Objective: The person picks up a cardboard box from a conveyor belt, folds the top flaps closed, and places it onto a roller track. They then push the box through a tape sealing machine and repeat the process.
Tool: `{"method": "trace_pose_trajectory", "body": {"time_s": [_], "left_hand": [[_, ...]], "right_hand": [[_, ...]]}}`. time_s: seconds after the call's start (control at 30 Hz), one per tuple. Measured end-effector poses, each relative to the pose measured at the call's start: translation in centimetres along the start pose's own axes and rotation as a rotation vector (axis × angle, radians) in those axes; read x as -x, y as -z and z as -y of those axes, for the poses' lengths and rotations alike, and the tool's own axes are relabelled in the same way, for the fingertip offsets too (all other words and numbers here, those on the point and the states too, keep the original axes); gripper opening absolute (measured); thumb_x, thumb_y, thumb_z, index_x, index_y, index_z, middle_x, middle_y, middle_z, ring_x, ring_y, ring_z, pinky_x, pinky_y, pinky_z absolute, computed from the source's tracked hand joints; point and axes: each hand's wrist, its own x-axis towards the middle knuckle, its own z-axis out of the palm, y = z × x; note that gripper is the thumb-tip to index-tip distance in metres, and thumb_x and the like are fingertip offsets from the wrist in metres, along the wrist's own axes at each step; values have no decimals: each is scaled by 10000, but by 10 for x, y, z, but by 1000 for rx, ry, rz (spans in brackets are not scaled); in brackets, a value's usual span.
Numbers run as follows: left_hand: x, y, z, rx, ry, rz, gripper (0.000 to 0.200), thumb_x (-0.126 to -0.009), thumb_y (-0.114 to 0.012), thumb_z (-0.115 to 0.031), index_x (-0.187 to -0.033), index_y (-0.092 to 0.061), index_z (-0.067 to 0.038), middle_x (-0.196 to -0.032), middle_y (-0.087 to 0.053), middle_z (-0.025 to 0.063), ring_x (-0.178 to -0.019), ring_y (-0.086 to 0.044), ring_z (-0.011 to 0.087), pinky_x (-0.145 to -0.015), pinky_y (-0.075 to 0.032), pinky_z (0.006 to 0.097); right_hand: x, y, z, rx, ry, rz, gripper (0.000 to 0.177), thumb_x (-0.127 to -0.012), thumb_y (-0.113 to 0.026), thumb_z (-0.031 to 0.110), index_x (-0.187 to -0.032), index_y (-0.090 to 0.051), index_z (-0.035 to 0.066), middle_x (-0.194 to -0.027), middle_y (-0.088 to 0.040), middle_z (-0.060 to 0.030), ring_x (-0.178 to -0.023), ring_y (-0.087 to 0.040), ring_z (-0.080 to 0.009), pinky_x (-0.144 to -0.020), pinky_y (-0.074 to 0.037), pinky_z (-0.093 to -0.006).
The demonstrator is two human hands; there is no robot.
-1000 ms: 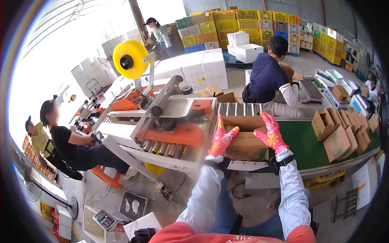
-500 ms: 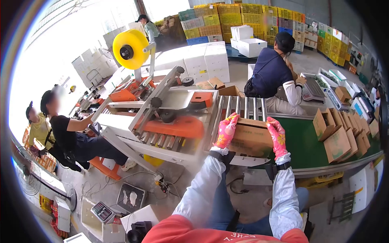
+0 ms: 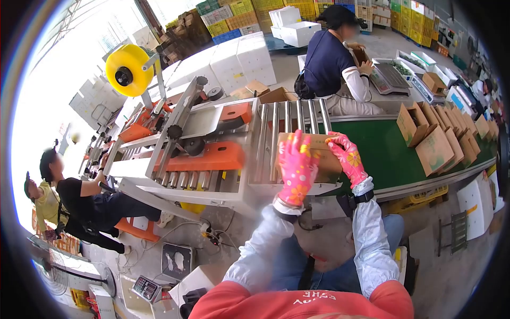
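A brown cardboard box (image 3: pixel 328 161) lies on the metal rollers at the near end of the conveyor. My left hand (image 3: pixel 296 169), in a pink flowered glove, is against the box's left part with its fingers stretched out and apart; it hides much of that side. My right hand (image 3: pixel 348 158), in a matching glove, is at the box's right end, fingers bent over the top edge. Beyond the box run the bare steel rollers (image 3: pixel 299 117). Left of them stands the taping machine with orange side guides (image 3: pixel 204 159).
A green conveyor belt (image 3: pixel 372 139) runs right, carrying several folded-open cardboard boxes (image 3: pixel 436 154). A person in a dark shirt (image 3: pixel 326 64) sits across the belt near a scale (image 3: pixel 390 78). Another person (image 3: pixel 79 196) is by the machine at left. A yellow tape roll (image 3: pixel 129 70) tops the machine.
My view has turned to the right. My left hand has let go of the box's top edge and spread its fingers over its left side. My right hand remains at the right end.
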Motion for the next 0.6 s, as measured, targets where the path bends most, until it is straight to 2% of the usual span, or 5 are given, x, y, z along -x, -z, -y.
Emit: {"method": "trace_pose_trajectory", "body": {"time_s": [0.1,0.37,0.43,0.5,0.6], "left_hand": [[8,-4,-54,34,-31,224,880,-684,-732,-452,-1382,-384,-46,-1396,-423,126,-1314,-372,310,-1103,-244,478],[-34,-42,33,-62,-58,153,841,-674,-726,-489,-1339,-444,-59,-1365,-469,112,-1286,-396,309,-1087,-259,459],[-46,-51,72,-139,-19,130,856,-657,-738,-490,-1341,-443,-67,-1364,-470,113,-1287,-395,310,-1085,-261,458],[-56,-46,104,-171,48,166,878,-643,-749,-496,-1347,-438,-73,-1367,-467,106,-1287,-394,308,-1089,-257,457],[-60,-36,142,-264,48,192,874,-632,-761,-488,-1336,-452,-74,-1359,-479,107,-1277,-412,305,-1092,-257,461]], "right_hand": [[-2,0,-14,-148,4,-31,116,-893,-615,81,-978,-663,18,-1248,-534,-82,-1100,-535,-149,-930,-429,-273],[-22,-31,-40,285,282,-285,337,-954,-525,124,-1274,-527,21,-1219,-577,-119,-1146,-545,-212,-956,-434,-305],[-18,-33,-71,633,277,-90,425,-901,-595,189,-1288,-513,34,-1270,-546,-171,-1190,-511,-343,-980,-433,-368],[-8,-34,-126,1080,290,188,505,-881,-591,318,-1302,-503,53,-1301,-534,-161,-1283,-413,-367,-1042,-369,-415],[13,-61,-98,1182,164,180,593,-894,-483,477,-1348,-464,95,-1353,-502,-130,-1381,-226,-400,-1104,-260,-470]]}}
